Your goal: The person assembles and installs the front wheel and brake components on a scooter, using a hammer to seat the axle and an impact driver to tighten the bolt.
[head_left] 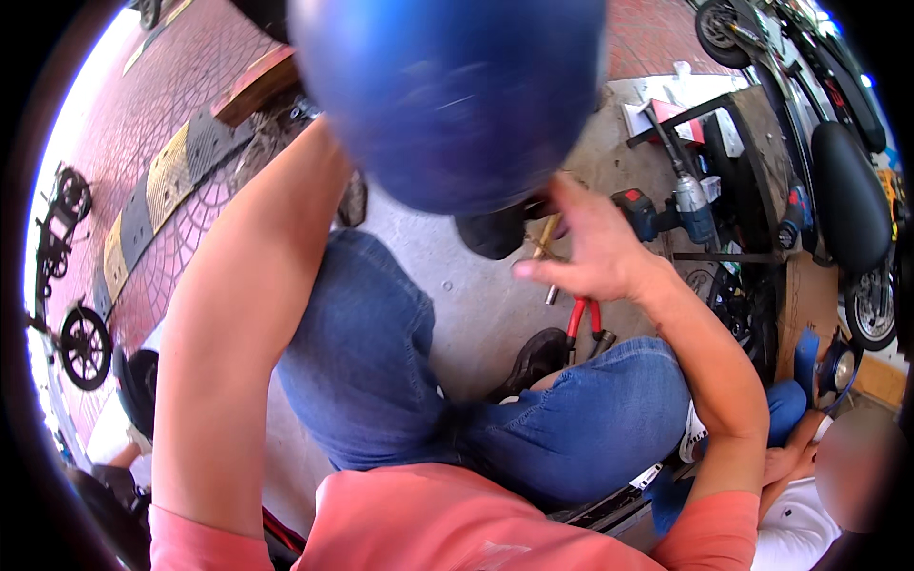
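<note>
A large glossy blue rounded thing (447, 95), its kind unclear, fills the top middle of the view, close above my knees. My left forearm runs up behind its left side, and that hand is hidden. At its lower right edge is my right hand (605, 252), with the thumb stretched out and apart; the other fingertips are partly covered by the blue thing. A brass-coloured rod (546, 236) shows between the thumb and fingers, not visibly gripped. Just under the blue thing is a dark rounded part (490, 235). On the floor below my right hand lies a red-handled tool (583, 316).
A cordless impact wrench (693, 211) stands to the right, near a dark metal frame (762, 143). Parked two-wheelers with a black seat (850, 190) line the far right. A person in a white shirt (795, 523) sits lower right. A striped rubber ramp (167, 181) lies left.
</note>
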{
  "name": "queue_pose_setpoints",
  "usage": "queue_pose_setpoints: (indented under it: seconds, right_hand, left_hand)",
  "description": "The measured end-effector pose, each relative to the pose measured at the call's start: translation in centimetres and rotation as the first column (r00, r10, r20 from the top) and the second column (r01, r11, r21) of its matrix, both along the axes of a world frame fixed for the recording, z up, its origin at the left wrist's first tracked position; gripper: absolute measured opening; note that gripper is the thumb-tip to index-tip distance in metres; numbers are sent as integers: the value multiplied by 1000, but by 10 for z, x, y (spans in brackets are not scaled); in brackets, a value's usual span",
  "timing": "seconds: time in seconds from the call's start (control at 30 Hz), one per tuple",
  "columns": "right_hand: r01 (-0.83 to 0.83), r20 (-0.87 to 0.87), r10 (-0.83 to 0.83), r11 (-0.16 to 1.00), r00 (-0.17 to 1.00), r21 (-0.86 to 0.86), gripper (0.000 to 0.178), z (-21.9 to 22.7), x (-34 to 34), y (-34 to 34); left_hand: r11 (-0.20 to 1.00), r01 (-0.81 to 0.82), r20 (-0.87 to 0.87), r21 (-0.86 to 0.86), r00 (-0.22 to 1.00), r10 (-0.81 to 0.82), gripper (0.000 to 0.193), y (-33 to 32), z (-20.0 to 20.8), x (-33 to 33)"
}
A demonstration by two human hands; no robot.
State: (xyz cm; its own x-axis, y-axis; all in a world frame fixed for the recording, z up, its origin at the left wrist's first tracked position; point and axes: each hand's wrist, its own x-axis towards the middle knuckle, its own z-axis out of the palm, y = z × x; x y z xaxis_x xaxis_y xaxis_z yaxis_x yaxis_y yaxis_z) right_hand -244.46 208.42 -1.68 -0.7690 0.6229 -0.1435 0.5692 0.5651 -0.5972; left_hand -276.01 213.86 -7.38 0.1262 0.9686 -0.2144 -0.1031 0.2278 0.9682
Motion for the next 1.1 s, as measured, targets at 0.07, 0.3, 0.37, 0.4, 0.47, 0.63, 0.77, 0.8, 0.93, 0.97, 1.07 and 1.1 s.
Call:
queue_pose_setpoints:
  seconds: [0.07, 0.3, 0.37, 0.4, 0.47, 0.63, 0.77, 0.8, 0.93, 0.97, 1.07, 1.1]
  right_hand:
    - [-82, 66, 87, 994, 994, -71, 95, 12, -6, 11]
    - [-265, 187, 338, 906, 922, -330, 108, 35, -1, 23]
    - [-297, 90, 338, 904, 937, -308, 107, 28, 17, 31]
    - [-313, 44, 340, 903, 940, -294, 106, 22, 27, 33]
    - [-315, 18, 330, 915, 944, -251, 94, 20, 42, 43]
    - [151, -447, -81, 981, 891, 123, 62, 93, 106, 75]
    - [524, -743, -663, 604, -86, -600, 31, 68, 220, 58]
    - [543, -690, -703, 517, -172, -662, 28, 24, 253, 57]
    - [850, -116, -993, 57, -6, -523, 38, -143, 324, 21]
    - [887, -204, -955, 278, 215, -368, 49, -165, 312, 19]
    - [855, -227, -846, 511, 482, -90, 71, -185, 266, 31]
    - [851, -210, -837, 523, 505, -42, 77, -188, 255, 39]
  left_hand:
    - [999, 28, -160, 28, 987, -23, 22, -9, 11, -10]
    - [976, 182, -696, 121, 716, -48, 30, -104, 42, -21]
    - [970, 226, -807, 91, 588, -61, 33, -135, 52, -18]
    - [969, 234, -848, 78, 527, -59, 34, -144, 52, -16]
    - [972, 234, -910, 35, 408, -66, 36, -159, 50, -14]
    - [966, 258, -986, -5, 160, -48, 43, -163, 16, -9]
    - [964, 263, -991, 41, 132, 6, 48, -172, 16, 24]
    - [972, 230, -991, 51, 134, 20, 49, -182, 35, 32]
    - [991, -25, -923, 134, 360, 134, 63, -163, 91, 126]
    - [968, -66, -932, 242, 263, 251, 61, -150, 93, 144]
    - [889, -254, -870, 381, 226, 437, 58, -98, 90, 181]
    - [897, -284, -910, 338, 144, 389, 58, -80, 90, 183]
